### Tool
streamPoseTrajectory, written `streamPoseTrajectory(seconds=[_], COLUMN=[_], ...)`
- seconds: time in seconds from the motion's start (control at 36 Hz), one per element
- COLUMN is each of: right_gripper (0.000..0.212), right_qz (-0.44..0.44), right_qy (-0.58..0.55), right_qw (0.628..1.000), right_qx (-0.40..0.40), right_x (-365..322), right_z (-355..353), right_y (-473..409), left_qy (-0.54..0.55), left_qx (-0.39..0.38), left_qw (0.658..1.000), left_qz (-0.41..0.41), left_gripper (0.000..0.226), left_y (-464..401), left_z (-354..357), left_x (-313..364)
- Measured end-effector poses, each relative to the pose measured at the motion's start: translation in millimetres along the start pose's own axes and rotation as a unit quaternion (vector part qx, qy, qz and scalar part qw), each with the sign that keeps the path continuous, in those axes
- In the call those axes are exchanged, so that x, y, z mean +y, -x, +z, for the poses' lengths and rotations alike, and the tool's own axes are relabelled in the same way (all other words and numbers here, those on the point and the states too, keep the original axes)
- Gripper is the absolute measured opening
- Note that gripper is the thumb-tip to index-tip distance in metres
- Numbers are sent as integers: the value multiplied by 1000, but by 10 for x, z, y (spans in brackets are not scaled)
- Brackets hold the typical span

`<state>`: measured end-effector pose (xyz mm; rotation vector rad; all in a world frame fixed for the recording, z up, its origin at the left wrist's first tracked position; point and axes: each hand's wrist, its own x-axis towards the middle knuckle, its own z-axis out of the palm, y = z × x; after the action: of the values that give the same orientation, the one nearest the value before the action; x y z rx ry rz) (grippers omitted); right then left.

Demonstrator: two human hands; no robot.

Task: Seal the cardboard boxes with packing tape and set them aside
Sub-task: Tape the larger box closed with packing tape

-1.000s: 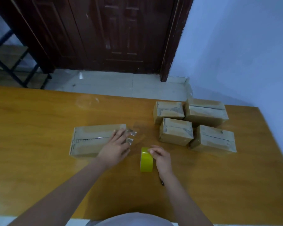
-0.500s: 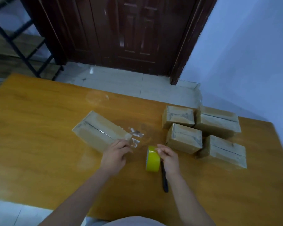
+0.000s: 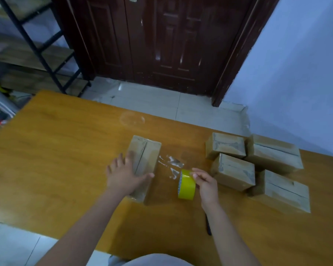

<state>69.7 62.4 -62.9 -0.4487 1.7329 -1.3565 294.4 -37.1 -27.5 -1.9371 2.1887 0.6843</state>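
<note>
My left hand (image 3: 123,175) lies flat on a box (image 3: 144,160) on the counter (image 3: 56,150). Just right of it, my right hand (image 3: 206,182) holds the tape roll (image 3: 186,186) standing on edge. Right of that hand sit four boxes (image 3: 258,166) clustered together. A pen (image 3: 208,226) lies under my right forearm.
</note>
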Motion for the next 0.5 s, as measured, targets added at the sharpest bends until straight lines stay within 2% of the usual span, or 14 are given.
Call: streamPoseTrajectory(seconds=[0.08, 0.14, 0.22, 0.31, 0.36, 0.39, 0.47, 0.5], right_gripper=[20, 21, 22, 28, 32, 31, 20, 15], right_qz=[-6, -21, -41, -64, -77, -79, -87, -91], right_qy=[3, 7, 40, 106, 153, 170, 202, 207], right_qw=[1000, 999, 998, 991, 984, 980, 973, 972], right_qx=[-11, -23, -37, -46, -58, -63, -67, -66], right_x=[-85, -155, -296, -436, -526, -571, -718, -767], right_z=[93, 135, 162, 157, 146, 145, 153, 165], right_y=[29, 53, 107, 184, 266, 313, 437, 469], left_qy=[-47, -92, -157, -167, -110, -66, 127, 177], left_qx=[-45, -85, -168, -194, -176, -160, -120, -115], left_qw=[997, 987, 948, 922, 919, 919, 905, 892], left_qz=[28, 97, 220, 289, 336, 355, 389, 399], left_gripper=[122, 119, 118, 104, 88, 88, 104, 94], left_y=[-138, -225, -351, -422, -414, -393, -225, -161], left_z=[-20, -108, -277, -398, -422, -420, -445, -437], left_x=[89, 111, 80, 54, 95, 142, 381, 465])
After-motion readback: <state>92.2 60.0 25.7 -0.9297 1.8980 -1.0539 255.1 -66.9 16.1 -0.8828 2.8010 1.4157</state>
